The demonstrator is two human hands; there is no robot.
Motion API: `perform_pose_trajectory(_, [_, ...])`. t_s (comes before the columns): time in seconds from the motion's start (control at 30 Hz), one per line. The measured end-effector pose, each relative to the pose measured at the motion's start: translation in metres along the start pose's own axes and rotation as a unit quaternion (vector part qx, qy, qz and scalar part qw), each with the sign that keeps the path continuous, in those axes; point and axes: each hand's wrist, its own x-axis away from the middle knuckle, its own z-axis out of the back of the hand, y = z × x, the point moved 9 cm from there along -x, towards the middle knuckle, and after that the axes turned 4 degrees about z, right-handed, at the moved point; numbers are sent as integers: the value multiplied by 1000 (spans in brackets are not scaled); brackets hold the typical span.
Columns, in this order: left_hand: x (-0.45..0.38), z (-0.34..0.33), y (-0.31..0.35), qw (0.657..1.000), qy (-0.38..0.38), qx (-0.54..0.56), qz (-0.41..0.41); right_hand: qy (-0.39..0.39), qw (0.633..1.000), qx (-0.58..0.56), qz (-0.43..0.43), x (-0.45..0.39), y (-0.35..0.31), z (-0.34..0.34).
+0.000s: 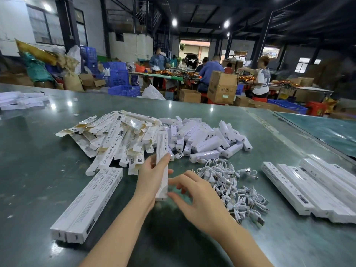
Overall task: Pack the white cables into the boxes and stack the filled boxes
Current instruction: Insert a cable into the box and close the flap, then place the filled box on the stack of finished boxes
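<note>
Left fingers (163,158): curled round a long white box (161,166), thumb on the near face, gripping it at mid-length.
Left hand (152,176): holds the box lengthwise, pointing away from the person, raised above the table (38,170).
Right fingers (177,196): spread and loosely bent, tips at the near end of the held box; the picture is blurred here, so whether they touch it cannot be told.
Right hand (202,199): holds nothing, just right of the box.
White cables (231,182): loose heap on the table, just right of the right hand.
Filled boxes, left (90,203): two long boxes lying side by side, touching, near the left forearm.
Filled boxes, right (312,189): a row of long boxes side by side at the right of the table.
Flat cartons (115,135): unfolded pile beyond the left hand.
Small white units (204,139): heap beyond the cables, beside the flat cartons.
Background: people (260,78) at other tables, blue crates (123,90), cardboard cartons (221,87).
</note>
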Motion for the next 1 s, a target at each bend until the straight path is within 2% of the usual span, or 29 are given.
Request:
perform_pose_trajectory(0.1, [5, 7, 22, 986, 41, -125, -101, 17, 1000, 0, -6, 1, 4, 3])
perform_pose_trajectory(0.3, [26, 19, 72, 944, 94, -225, -221, 59, 998, 24, -22, 3, 16, 9])
perform_pose_trajectory(0.4, [30, 29, 82, 916, 106, -327, -209, 77, 996, 32, -28, 3, 16, 11])
perform_pose_trajectory(0.53, [32, 44, 76, 862, 114, -471, -148, 86, 995, 30, -33, 2, 16, 11])
perform_pose_trajectory(0.63, [43, 52, 74, 826, 124, -533, -132, 99, 994, 34, -35, 2, 19, 13])
perform_pose_trajectory(0.73, [57, 56, 68, 766, 139, -612, -139, 107, 993, 33, -44, 3, 21, 14])
perform_pose_trajectory(0.83, [62, 60, 59, 727, 138, -658, -141, 110, 992, 34, -45, 3, 21, 13])
perform_pose_trajectory(0.93, [57, 70, 51, 670, 137, -719, -122, 108, 992, 31, -50, 4, 22, 13])
perform_pose_trajectory(1.0, [52, 81, 43, 657, 133, -737, -88, 106, 992, 29, -58, 4, 24, 13])
